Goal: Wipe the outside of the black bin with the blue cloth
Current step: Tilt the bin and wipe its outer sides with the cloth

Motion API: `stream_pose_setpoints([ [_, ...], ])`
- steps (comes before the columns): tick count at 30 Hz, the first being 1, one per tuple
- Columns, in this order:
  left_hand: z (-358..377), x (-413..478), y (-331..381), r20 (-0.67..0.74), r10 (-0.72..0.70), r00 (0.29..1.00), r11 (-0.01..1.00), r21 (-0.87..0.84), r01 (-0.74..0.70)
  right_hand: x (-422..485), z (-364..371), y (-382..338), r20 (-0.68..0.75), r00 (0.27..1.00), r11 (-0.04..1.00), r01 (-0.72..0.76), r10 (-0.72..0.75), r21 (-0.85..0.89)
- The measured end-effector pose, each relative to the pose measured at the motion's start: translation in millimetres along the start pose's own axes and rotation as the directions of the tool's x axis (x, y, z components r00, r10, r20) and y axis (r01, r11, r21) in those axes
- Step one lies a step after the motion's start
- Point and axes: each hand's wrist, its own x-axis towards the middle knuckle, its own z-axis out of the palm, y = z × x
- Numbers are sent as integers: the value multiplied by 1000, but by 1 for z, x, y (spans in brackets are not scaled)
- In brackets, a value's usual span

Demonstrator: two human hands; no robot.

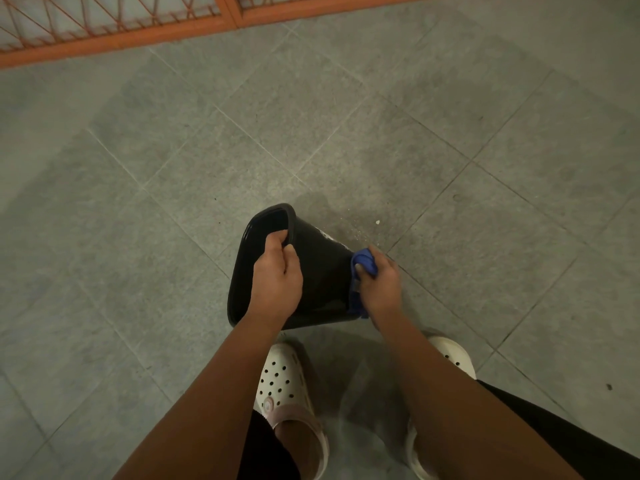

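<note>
**Bin tipped on its side, cloth at its bottom end**

I had the black bin (322,271) tilted over in front of me, its open mouth turned to my left and away, its narrower bottom end pointing right. It was out in the middle of the grey tiled floor (138,202), just beyond my feet; I could not tell whether any part of it touched the tiles.

My left hand (277,275) gripped the rim at the near side of the mouth, fingers hooked over the edge into the inside and thumb on the outside wall. My right hand (379,285) was curled tight round the bunched blue cloth (363,263), pressing it against the outside of the bin at the bottom end. A strip of the cloth hung down along that edge below my fingers.

Beyond the bin a white speck (377,222) lay on the tiles among some fine crumbs. Nearer me were my white clogs, the left clog (284,379) under my left forearm and the right clog (453,355) partly hidden behind my right arm. A black trouser leg (554,427) showed at the lower right. Along the floor's far edge ran an orange metal grille (138,39).
</note>
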Motion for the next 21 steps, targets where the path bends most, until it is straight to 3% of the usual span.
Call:
stream_pose_setpoints([
  [5,4,3,10,99,-107,989,983,-137,120,1,-7,6,17,999,997,-30,28,66],
  [11,12,10,10,86,-154,984,983,-92,162,1,-8,7,57,998,1000,-6,6,15],
  [21,10,14,13,40,-240,970,946,-215,243,-3,-4,5,-144,969,979,191,-200,-74],
])
